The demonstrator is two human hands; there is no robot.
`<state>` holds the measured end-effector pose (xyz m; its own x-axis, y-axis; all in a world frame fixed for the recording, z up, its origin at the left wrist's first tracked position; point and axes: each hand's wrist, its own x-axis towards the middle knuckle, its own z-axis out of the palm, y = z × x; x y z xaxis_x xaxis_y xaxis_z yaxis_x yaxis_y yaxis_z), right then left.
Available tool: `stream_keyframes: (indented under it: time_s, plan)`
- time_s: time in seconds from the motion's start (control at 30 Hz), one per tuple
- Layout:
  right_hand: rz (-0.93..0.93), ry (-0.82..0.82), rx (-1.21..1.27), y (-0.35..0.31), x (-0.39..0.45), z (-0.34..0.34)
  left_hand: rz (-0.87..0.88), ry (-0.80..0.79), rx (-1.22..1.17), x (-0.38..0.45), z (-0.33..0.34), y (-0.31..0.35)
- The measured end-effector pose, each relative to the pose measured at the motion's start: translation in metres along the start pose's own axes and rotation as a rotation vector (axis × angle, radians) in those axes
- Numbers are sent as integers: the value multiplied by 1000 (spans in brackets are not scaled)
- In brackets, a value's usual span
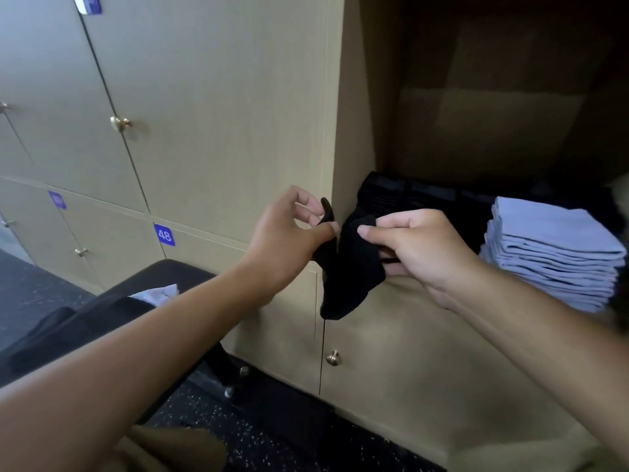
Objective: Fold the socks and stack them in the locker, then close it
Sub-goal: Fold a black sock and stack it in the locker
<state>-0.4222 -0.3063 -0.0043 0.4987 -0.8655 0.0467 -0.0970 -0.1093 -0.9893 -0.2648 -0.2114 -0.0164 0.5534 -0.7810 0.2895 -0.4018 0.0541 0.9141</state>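
Just outside the open locker's front edge, the left hand and right hand each pinch the black sock, apparently aligning it for folding, beside the blue stack on the shelf's right edge.

arms: bare, sleeveless to frame edge | hands: no gloves

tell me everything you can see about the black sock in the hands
The black sock is plain, dark knit fabric, limp and partly folded. It hangs in the air before the open locker's front edge. The left hand pinches one end; the right hand grips the bunched top. Its lower end dangles free.
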Motion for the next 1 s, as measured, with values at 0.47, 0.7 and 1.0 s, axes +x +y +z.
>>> stream_keyframes:
  time_s: [0.47, 0.7, 1.0]
  plan:
    - [-79, 40, -58, -8, -4, -26, -7, -207, -151, -4, 49, 28]
    - [-62, -3, -169, -11, -2, -44, -57, -243, -289, 2, 60, 34]
    - [-51, 33, -111, -5, 18, -72, 102, -29, -23, 16, 59, 17]
